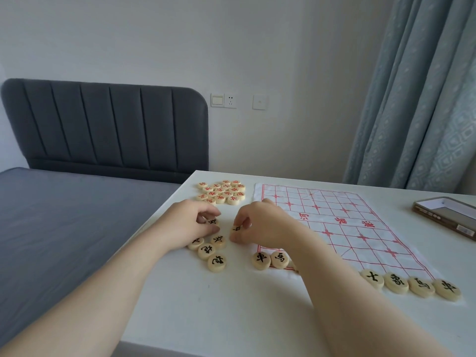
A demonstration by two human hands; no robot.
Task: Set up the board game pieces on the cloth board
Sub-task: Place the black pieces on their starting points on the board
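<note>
1. While the left hand (192,222) curls over one black-marked piece (212,222), pinching it betw. thumb and fingertips, the right hand (260,222) pinches a second black-marked piece (236,228) the same way. Both hands sit close together, just left of the cloth board (334,220).
2. On the white table (219,318) the cloth board lies flat: white fabric w/ a red grid and red characters, slightly wrinkled at its far edge.
3. Just nearer than the left hand lie the loose black pieces (206,250): four pale round discs w/ black characters, face up, touching or nearly touching one another.
4. Beyond both hands, the red-marked pieces (221,192) form a tight cluster on the table's far-left part, beside the board's far-left corner.
5. Along the board's near edge runs the near-edge row (396,282) of black-character discs: two at the near-left corner, four side by side toward the near-right corner. The right forearm covers the stretch betw. them; the rim of one more disc seems to show there, but the view is blocked.
6. Right of the board, well apart from it, sits an open brown-sided box (445,217) on the table.
7. Background: grey bed (64,215) w/ padded headboard (103,124) at left, wall plates (223,100) at centre, blue-grey curtain (425,99) at right.
</note>
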